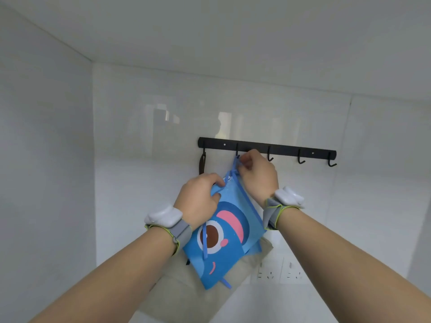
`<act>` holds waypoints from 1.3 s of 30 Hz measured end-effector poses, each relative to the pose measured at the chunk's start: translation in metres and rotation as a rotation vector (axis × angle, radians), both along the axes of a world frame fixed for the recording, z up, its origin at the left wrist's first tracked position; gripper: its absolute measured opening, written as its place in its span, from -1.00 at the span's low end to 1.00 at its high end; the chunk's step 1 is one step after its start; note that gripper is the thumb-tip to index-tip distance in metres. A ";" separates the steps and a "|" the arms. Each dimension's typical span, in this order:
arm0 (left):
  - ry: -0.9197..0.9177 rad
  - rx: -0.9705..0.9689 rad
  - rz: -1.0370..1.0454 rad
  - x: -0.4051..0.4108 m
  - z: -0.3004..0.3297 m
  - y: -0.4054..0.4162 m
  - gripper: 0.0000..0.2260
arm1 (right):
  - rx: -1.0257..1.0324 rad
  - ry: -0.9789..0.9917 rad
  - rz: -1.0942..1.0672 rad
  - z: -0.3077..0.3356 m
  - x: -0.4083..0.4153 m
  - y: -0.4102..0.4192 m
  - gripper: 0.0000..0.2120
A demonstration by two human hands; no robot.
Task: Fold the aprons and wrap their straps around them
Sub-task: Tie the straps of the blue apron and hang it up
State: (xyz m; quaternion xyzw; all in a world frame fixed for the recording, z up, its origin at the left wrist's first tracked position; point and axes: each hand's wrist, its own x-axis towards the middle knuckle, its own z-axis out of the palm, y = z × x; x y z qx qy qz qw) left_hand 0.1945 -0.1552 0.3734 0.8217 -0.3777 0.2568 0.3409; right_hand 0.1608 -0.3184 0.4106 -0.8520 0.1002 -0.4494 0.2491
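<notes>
- Your right hand (257, 173) pinches the blue apron's strap (235, 165) at the second hook (237, 151).
- Your left hand (199, 199) grips the blue apron (229, 231), which covers a beige apron (186, 290).
- Wall sockets (279, 271) sit lower right.

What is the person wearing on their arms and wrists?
Both forearms are bare, with no sleeves showing. Each wrist carries a grey fabric band edged in yellow-green, with a rounded white plastic device on top: left wristband, right wristband. The hands wear no gloves.
</notes>
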 end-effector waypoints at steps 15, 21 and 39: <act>0.063 -0.032 -0.035 -0.067 -0.044 0.019 -0.70 | 0.084 0.066 0.190 -0.050 -0.087 -0.002 -0.82; 0.335 -0.014 -0.104 -0.105 -0.108 -0.007 -0.76 | 0.195 0.216 0.175 -0.142 -0.132 -0.013 -0.84; 0.935 0.623 -0.419 -0.334 -0.403 -0.174 -0.75 | 0.348 1.018 -0.372 -0.487 -0.496 -0.172 -0.59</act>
